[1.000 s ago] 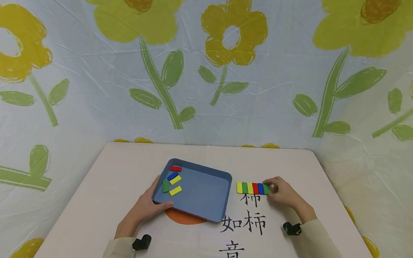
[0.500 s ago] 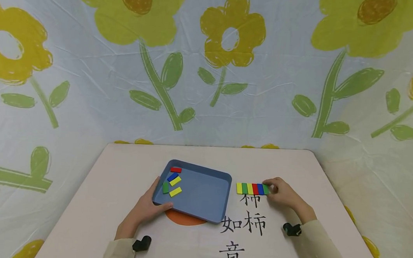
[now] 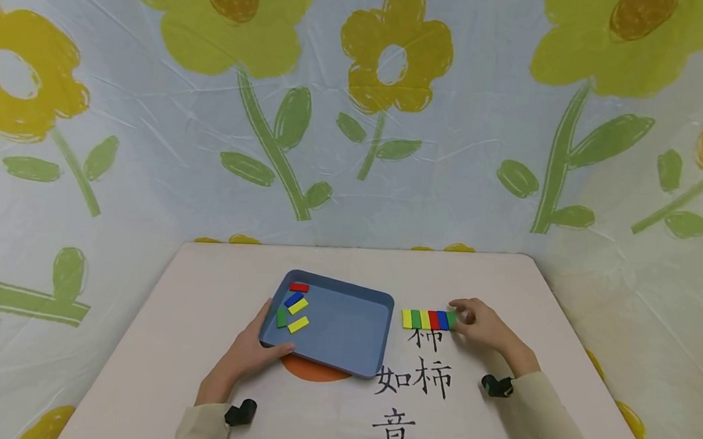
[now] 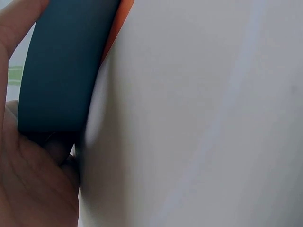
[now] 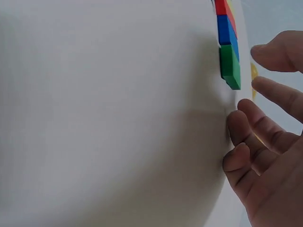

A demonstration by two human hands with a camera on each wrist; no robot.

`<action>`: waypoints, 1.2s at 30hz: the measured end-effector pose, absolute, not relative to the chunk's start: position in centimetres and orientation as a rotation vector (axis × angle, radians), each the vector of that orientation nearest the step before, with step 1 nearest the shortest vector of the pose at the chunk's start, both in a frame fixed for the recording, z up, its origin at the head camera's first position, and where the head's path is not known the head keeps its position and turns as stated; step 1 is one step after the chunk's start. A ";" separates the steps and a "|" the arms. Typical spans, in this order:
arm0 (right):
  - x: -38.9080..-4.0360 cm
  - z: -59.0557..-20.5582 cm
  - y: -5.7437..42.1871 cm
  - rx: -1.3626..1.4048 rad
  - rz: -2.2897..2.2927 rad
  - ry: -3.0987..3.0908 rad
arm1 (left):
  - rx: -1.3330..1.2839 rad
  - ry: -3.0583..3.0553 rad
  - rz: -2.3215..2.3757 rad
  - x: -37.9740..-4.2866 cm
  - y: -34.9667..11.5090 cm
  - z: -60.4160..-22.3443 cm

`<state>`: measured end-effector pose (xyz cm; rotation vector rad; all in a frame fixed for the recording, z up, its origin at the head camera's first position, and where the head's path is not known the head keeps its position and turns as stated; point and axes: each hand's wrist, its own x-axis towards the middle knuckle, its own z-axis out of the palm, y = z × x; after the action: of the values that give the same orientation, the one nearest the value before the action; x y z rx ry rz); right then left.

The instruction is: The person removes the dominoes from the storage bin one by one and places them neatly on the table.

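Observation:
A blue-grey tray (image 3: 345,332) lies at an angle on the table, and my left hand (image 3: 248,352) grips its near left corner. In the left wrist view the thumb runs along the tray's wall (image 4: 61,71), with fingers curled beneath the corner. To the right of the tray, flat coloured blocks form a tight row: yellow, green, yellow, red, blue, then a green block (image 3: 451,317) at the right end. My right hand (image 3: 489,326) is beside that end. The right wrist view shows its thumb and fingers spread, apart from the green block (image 5: 230,66).
Inside the tray's left part lie a red block (image 3: 299,288), a blue block (image 3: 293,299), a green block (image 3: 282,318) and two yellow blocks (image 3: 299,325). A cloth with black brush characters (image 3: 432,379) and an orange shape (image 3: 316,370) covers the table. Flowered fabric (image 3: 424,203) stands behind.
The right hand's thumb and finger have parted and come away from the green end block. The row, the tray and the left hand stay in place.

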<state>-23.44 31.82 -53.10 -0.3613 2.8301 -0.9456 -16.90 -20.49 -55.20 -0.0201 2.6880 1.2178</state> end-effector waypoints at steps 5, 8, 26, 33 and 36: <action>-24.1 -52.1 31.2 -0.358 -0.968 2.854 | -0.008 2.684 1.224 -16.9 -20.6 -55.1; -24.7 -51.5 30.4 -0.381 -1.001 2.852 | 0.000 2.683 1.225 -17.0 -20.6 -55.2; -28.2 -48.2 19.9 -0.741 -1.064 2.676 | -0.022 2.677 1.190 -17.1 -20.7 -55.0; -28.3 -48.1 15.9 -0.805 -1.042 2.639 | -0.021 2.671 1.204 -17.1 -20.8 -55.2; -28.2 -48.2 14.4 -0.840 -1.077 2.625 | -0.012 2.677 1.203 -17.1 -20.9 -55.2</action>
<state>-28.16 14.39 -48.21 -0.8398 2.6249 -1.0769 -17.12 -20.86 -55.24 -0.0118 2.6765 1.2032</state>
